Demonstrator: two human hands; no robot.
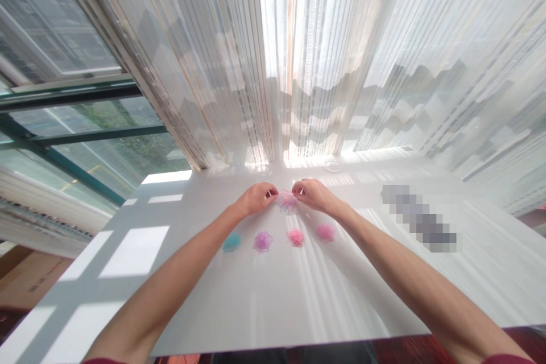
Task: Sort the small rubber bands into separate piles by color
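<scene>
Mid-frame, I see a rounded, stringy pinkish-lilac tuft [288,200]; the left hand [257,199] and right hand [314,195] pinch its sides, fingertips closed, below sheer striped curtains [315,57].

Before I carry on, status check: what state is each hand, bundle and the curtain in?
Left hand: pinching the left edge of the pale bundle
Right hand: pinching that bundle's right edge
Pale bundle: between hands; lifted or resting, unclear
Teal bundle: on table, untouched
Lilac bundle: on table, untouched
Coral bundle: on table, untouched
Pink bundle: on table, untouched
Curtain: hanging in folds
</scene>
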